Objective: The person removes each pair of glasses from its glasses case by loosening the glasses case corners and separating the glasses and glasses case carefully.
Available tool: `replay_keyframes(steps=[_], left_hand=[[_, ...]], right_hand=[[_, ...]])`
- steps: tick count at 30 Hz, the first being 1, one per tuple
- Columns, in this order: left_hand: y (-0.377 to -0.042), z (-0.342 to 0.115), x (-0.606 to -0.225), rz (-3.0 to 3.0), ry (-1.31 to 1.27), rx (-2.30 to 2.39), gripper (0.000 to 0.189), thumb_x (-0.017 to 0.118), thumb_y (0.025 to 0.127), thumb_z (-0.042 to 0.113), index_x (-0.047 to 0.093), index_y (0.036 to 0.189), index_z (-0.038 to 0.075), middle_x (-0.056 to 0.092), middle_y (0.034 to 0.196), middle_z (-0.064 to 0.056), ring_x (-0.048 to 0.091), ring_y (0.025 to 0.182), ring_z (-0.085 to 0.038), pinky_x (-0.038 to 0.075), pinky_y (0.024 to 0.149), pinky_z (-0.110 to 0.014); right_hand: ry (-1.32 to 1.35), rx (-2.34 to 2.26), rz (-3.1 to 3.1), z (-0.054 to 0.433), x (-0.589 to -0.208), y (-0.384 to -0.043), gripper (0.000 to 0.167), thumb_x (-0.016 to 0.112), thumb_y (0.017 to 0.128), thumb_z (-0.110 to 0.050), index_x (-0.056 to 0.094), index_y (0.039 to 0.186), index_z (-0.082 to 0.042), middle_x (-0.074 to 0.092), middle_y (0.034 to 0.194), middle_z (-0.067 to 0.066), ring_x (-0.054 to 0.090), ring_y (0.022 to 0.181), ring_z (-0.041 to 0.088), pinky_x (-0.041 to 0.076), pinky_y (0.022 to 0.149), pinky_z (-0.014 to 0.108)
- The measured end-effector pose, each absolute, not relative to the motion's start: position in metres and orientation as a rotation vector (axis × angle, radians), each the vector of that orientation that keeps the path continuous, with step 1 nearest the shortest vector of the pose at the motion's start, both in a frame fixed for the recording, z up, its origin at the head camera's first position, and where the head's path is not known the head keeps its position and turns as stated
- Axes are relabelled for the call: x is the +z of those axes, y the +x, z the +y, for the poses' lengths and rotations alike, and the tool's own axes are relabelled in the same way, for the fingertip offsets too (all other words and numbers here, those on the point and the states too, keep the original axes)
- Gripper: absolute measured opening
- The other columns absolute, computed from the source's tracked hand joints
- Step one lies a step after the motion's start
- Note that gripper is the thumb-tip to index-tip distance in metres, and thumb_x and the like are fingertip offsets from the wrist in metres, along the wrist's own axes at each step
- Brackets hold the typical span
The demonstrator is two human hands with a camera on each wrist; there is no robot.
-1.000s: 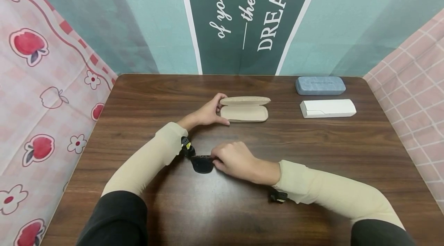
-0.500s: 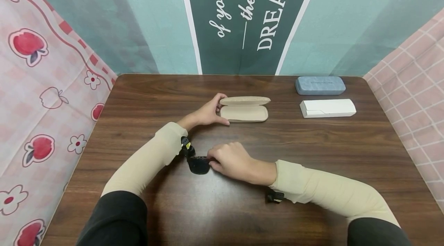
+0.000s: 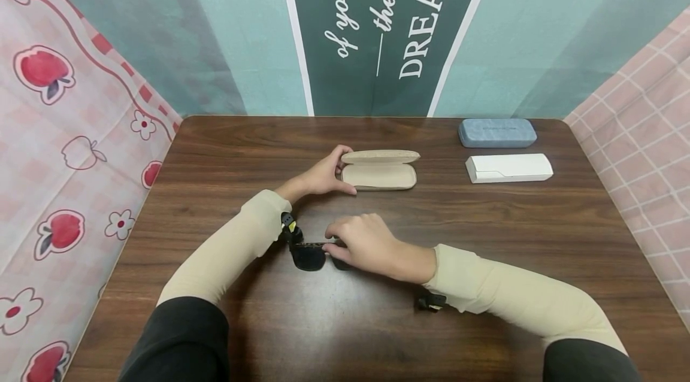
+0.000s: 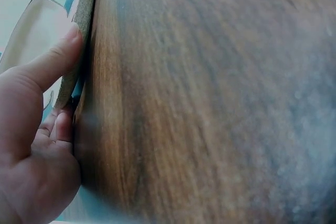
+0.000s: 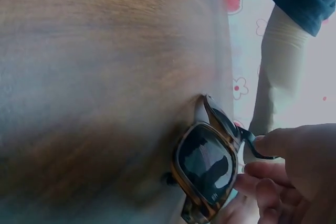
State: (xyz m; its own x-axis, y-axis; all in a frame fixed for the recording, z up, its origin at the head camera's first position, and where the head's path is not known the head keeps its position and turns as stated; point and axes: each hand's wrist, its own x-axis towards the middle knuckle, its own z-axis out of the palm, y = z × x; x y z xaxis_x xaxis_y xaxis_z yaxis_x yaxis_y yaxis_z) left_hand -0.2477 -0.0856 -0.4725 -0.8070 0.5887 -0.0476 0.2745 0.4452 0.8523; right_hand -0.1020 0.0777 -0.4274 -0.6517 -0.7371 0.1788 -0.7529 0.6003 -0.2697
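Note:
My left hand (image 3: 323,175) holds the left end of an open beige glasses case (image 3: 383,175), thumb along its front edge and fingers behind. The left wrist view has the thumb against the rough outer side of the case (image 4: 79,40). Nearer me, dark sunglasses (image 3: 309,257) lie on the table with tortoiseshell rims. My right hand (image 3: 372,247) is over their bridge and right lens, thumb and index finger parted around the top of the frame. In the right wrist view, a dark temple of the sunglasses (image 5: 205,163) passes between thumb and fingers.
At the back right of the wooden table (image 3: 431,334) lie a blue glasses case (image 3: 498,133) and a white case (image 3: 509,168), both closed. A teal cloth with lettering hangs behind, and a fruit-patterned cloth (image 3: 59,232) borders the left side.
The sunglasses shifted slightly left, then stayed put. My right thumb and fingers, earlier pinching the frame, have spread apart, so part of the right lens shows. The left hand and case are unchanged.

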Motion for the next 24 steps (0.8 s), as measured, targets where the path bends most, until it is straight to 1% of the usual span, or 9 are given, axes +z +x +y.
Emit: replay_keyframes(steps=[6, 15, 24], left_hand=[[-0.247, -0.086, -0.472, 2.36, 0.729, 1.308, 0.084, 0.089, 0.079, 0.01, 0.033, 0.141, 0.006, 0.055, 0.134, -0.015, 0.057, 0.115, -0.027, 0.043, 0.099, -0.034], [-0.247, -0.086, -0.472, 2.361, 0.772, 1.309, 0.081, 0.088, 0.079, 0.008, 0.033, 0.139, 0.004, 0.054, 0.133, -0.017, 0.057, 0.111, -0.028, 0.042, 0.095, -0.032], [-0.247, -0.086, -0.472, 2.365, 0.766, 1.305, 0.08, 0.087, 0.08, 0.006, 0.033, 0.139, 0.005, 0.053, 0.136, -0.017, 0.058, 0.113, -0.028, 0.044, 0.098, -0.034]], right_hand=[[1.272, 0.504, -2.747, 0.082, -0.421, -0.107, 0.017, 0.073, 0.093, -0.034, 0.077, 0.096, -0.018, 0.073, 0.09, -0.009, 0.07, 0.076, 0.01, 0.054, 0.057, 0.034], [1.217, 0.48, -2.723, 0.09, -0.412, -0.116, 0.016, 0.074, 0.093, -0.035, 0.078, 0.095, -0.02, 0.074, 0.089, -0.01, 0.067, 0.068, 0.008, 0.051, 0.054, 0.031], [1.141, 0.556, -2.657, 0.099, -0.405, -0.127, 0.017, 0.077, 0.09, -0.033, 0.078, 0.095, -0.017, 0.074, 0.086, -0.006, 0.066, 0.066, 0.009, 0.051, 0.054, 0.033]])
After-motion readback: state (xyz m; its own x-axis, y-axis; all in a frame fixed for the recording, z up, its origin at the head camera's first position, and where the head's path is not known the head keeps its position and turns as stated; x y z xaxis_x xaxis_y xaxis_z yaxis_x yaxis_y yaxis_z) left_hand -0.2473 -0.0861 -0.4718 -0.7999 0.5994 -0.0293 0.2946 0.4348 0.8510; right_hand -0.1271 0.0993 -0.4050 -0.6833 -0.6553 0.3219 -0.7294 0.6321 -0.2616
